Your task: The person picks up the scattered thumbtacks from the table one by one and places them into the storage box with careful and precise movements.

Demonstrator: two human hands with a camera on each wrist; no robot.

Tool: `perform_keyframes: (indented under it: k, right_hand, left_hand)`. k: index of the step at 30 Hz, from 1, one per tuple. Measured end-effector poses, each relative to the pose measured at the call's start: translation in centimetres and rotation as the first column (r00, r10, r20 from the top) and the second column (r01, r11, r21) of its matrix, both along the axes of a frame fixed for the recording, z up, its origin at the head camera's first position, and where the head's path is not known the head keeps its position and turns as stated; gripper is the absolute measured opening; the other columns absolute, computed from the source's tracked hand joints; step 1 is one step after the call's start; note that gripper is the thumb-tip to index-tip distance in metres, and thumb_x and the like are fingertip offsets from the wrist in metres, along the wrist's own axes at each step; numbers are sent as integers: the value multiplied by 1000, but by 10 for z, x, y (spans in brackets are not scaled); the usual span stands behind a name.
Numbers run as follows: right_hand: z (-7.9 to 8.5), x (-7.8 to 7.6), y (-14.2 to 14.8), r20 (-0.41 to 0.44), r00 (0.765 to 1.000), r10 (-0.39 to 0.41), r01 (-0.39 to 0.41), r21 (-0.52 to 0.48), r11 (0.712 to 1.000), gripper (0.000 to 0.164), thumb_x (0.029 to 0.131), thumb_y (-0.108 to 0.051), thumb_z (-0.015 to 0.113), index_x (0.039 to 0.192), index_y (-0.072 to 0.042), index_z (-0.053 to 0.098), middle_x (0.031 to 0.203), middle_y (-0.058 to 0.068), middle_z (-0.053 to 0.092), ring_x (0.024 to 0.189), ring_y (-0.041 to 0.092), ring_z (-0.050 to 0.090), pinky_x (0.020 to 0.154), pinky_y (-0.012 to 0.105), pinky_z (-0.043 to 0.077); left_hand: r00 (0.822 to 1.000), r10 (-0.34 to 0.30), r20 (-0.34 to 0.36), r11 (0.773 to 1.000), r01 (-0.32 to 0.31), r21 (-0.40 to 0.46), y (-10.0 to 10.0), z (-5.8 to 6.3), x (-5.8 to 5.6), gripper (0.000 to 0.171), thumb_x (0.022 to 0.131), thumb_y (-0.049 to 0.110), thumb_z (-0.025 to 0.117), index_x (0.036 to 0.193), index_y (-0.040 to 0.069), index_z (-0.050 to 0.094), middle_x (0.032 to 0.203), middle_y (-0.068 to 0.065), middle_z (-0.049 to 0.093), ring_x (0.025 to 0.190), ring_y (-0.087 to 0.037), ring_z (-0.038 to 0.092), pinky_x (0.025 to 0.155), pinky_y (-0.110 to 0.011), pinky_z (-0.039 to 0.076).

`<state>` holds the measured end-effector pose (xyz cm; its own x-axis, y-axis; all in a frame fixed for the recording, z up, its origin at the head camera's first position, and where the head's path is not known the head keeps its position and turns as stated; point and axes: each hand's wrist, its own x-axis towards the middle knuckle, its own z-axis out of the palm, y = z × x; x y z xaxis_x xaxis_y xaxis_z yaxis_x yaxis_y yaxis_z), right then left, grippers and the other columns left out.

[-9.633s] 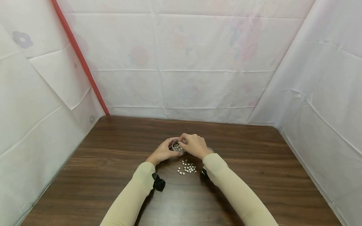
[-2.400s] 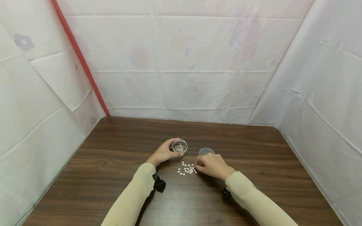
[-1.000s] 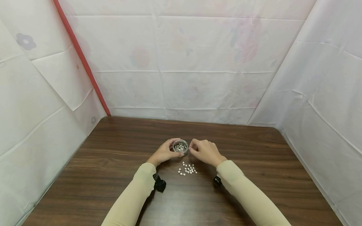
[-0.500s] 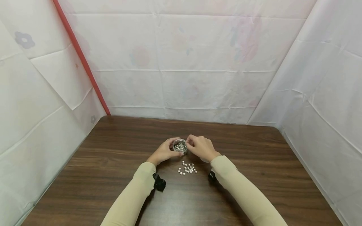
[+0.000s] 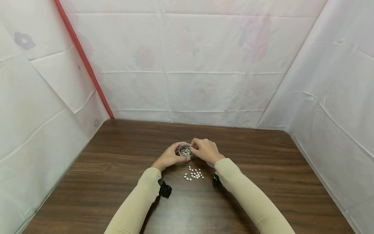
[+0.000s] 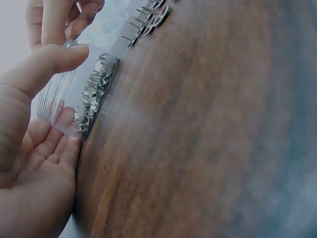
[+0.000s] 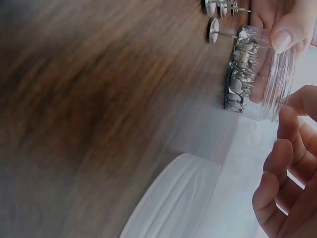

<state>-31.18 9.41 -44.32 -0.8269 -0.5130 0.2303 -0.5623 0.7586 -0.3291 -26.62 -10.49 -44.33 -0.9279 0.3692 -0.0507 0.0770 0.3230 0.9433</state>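
Observation:
My left hand (image 5: 170, 157) holds a clear round jar (image 7: 270, 82) upright on the table, its thumb and fingers round the wall. Silver thumbtacks (image 7: 241, 74) cover the jar's bottom. Over the jar's right rim is my right hand (image 5: 205, 151), its thumb and index finger brought together at the mouth. A thin pin shows at those fingertips in the right wrist view; the rest of that thumbtack is hidden. In front of the jar lies a loose group of thumbtacks (image 5: 195, 176), several with points up in the left wrist view.
A clear lid (image 7: 178, 198) lies on the table right of the jar, mostly covered by my right wrist in the head view. The brown wooden table (image 5: 117, 182) is bounded by white cloth walls (image 5: 190, 91) at the back and sides.
My right hand has gone from beside the loose thumbtacks up and left to the jar's mouth. The left hand stays on the jar. The loose group is slightly smaller than in the oldest frame.

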Motion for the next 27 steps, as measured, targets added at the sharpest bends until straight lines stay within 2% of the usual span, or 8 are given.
perform_keyframes:
  k: [8,15,19,27]
  right_hand:
    - [1,1,3,1,1000,-3,3,13,1000,12,91,-34,55,95,-27,63,72,-16,63,45,1,46,39,23,40]
    - [5,9,12,-10,1000,15,-15,9,1000,12,91,-34,56,95,-27,64,74,-16,66,47,-1,47,42,24,42]
    - [7,15,20,-20,1000,7,-7,28,1000,8,90,-34,56,92,-29,63,71,-19,63,49,-3,47,45,24,43]
    - [9,27,30,18,1000,21,-22,65,998,6,90,-33,56,89,-30,61,64,-18,56,46,2,45,44,26,41]
  left_hand:
    - [1000,3,2,1000,-3,0,1,0,0,73,79,18,75,141,7,38,142,-17,37,128,-32,35,104,-53,34]
    - [1000,15,-8,1000,-15,-9,2,-1,0,73,79,18,75,141,6,38,141,-19,37,127,-33,36,100,-52,39]
    - [1000,13,-9,1000,-13,-7,1,-2,0,74,78,18,76,140,6,38,141,-19,38,126,-33,37,100,-51,39]
    - [1000,-4,-12,1000,4,13,1,-3,-2,74,78,16,76,140,5,38,140,-20,39,125,-32,39,100,-51,40]
